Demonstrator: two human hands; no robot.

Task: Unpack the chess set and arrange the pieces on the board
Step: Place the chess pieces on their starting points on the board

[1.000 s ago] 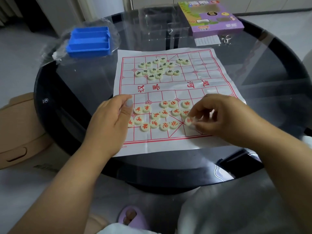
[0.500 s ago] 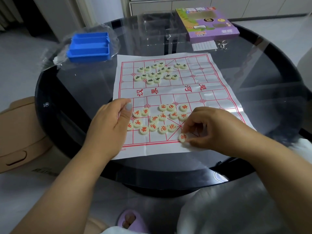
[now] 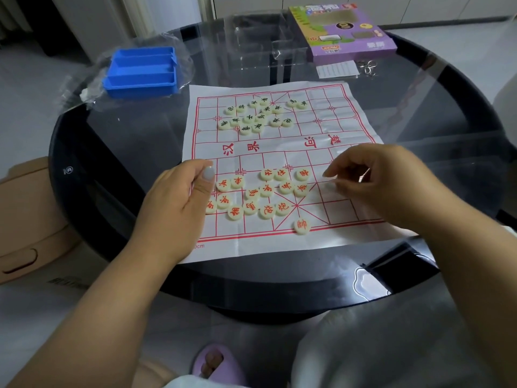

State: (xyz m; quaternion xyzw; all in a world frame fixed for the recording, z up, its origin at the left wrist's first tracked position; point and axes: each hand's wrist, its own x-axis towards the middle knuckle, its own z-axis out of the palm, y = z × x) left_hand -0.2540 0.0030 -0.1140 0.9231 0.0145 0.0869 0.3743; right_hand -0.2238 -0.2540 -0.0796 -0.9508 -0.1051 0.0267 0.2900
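A white paper board [image 3: 344, 124] with red grid lines lies on the glass table. Several cream discs with red characters [image 3: 267, 190] cluster on its near half. One red-marked disc [image 3: 302, 226] sits alone on the near edge line at the centre. Several discs with dark characters [image 3: 257, 116] are grouped on the far half. My left hand [image 3: 179, 203] rests on the board's left edge, thumb down beside the red cluster, holding nothing. My right hand [image 3: 375, 180] hovers just right of the red cluster, fingers curled and apart, empty.
A blue plastic tray [image 3: 142, 71] on clear wrapping sits at the table's far left. The purple game box [image 3: 344, 32], a paper slip [image 3: 337, 70] and metal rings [image 3: 369, 68] lie at the far right. A tan box [image 3: 28, 219] stands on the floor to the left.
My right hand set one red-marked disc on the board's near edge line, let go, and lifted up and right toward the cluster. My left hand stayed put.
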